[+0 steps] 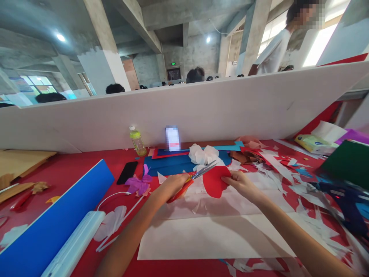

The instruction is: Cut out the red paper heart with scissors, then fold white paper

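I count 2 hands in use: my left hand (170, 185) and my right hand (241, 184). Held items: 1 pair of scissors (193, 177), 1 red paper piece (215, 184). On the surface (86, 169): 1 bottle (137, 141), 1 black phone (127, 172), 1 purple paper flower (140, 184), 1 white paper flower (203, 154), 1 glue gun (346, 200), 1 tissue pack (313, 144), 1 blue board (57, 219).

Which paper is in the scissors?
The rounded red piece, held by the right hand at the scissors; the white sheet and blue sheets lie flat.

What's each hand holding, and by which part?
Left hand: scissors, by the orange-red handles. Right hand: red paper piece, pinched at its right edge.
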Demonstrator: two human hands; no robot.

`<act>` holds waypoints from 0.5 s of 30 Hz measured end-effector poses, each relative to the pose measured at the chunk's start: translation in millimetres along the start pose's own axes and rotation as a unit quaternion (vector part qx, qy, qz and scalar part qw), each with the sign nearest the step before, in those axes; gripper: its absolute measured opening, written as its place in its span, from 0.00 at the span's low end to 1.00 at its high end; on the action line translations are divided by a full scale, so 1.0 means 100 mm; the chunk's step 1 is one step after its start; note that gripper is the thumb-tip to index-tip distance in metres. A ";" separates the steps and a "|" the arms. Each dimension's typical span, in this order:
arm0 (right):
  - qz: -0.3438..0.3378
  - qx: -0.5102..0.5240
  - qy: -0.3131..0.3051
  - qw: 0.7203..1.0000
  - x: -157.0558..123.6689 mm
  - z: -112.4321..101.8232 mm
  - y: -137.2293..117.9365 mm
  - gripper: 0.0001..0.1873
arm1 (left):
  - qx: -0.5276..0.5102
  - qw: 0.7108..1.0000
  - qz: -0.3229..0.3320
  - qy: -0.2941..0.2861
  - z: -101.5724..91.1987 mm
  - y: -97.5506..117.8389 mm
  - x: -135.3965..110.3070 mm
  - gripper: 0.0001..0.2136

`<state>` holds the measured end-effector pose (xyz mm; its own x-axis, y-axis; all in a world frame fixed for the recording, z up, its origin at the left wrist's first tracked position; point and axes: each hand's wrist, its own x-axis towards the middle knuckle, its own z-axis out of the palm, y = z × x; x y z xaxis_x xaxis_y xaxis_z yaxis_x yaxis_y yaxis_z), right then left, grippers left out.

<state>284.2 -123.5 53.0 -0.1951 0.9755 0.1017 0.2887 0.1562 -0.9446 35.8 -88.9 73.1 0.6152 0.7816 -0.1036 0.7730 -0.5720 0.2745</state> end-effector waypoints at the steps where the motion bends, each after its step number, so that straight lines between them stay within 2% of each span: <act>1: -0.001 0.002 -0.003 1.000 0.00 0.00 0.00 0.13 | 0.024 1.000 -0.001 0.000 -0.01 0.01 0.00 0.11; 5: -0.009 -0.005 -0.020 1.000 0.00 -0.02 0.02 0.13 | 0.102 0.995 0.000 0.009 -0.07 0.01 -0.01 0.12; 9: -0.012 -0.040 -0.004 0.999 0.02 -0.03 0.08 0.14 | 0.139 0.990 -0.012 -0.002 -0.19 -0.03 -0.07 0.11; 12: -0.007 -0.042 -0.005 0.999 0.03 -0.03 0.10 0.15 | 0.122 0.992 -0.021 0.020 -0.25 -0.08 -0.12 0.10; 15: 0.001 -0.026 -0.011 1.000 0.03 -0.03 0.09 0.16 | 0.105 0.993 -0.043 0.042 -0.19 -0.14 -0.13 0.11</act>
<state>289.0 -118.8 45.3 -0.2143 0.9723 0.0937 0.3367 0.1635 -0.9273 14.1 -86.0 88.6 0.5366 0.8430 -0.0361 0.8432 -0.5340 0.0622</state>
